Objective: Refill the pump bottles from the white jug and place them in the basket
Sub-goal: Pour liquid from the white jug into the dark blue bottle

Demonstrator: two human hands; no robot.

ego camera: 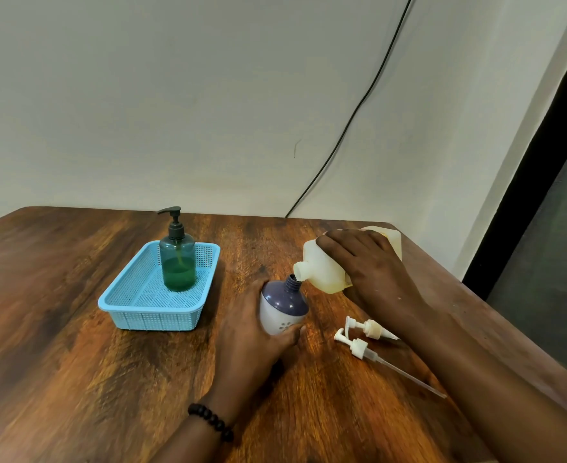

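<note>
Table: brown wood-grain tabletop (75,379), against a pale wall.
Basket: light blue perforated plastic basket (131,307), left of centre.
Basket contents: one translucent green pump bottle (178,262) with dark pump head, upright, part-filled with green liquid.
Open bottle: round purple-and-white plastic bottle (284,307), pump off, neck tilted toward the jug.
Left hand (252,332): fingers wrapped around the purple-and-white bottle; black bead bracelet (211,421) at the wrist.
Jug: white plastic jug (322,265), tipped, spout at the bottle neck.
Right hand (372,269): closed over the jug from above.
Loose parts: two white pump heads (362,335) with dip tubes, lying beside each other right of the bottle.
</note>
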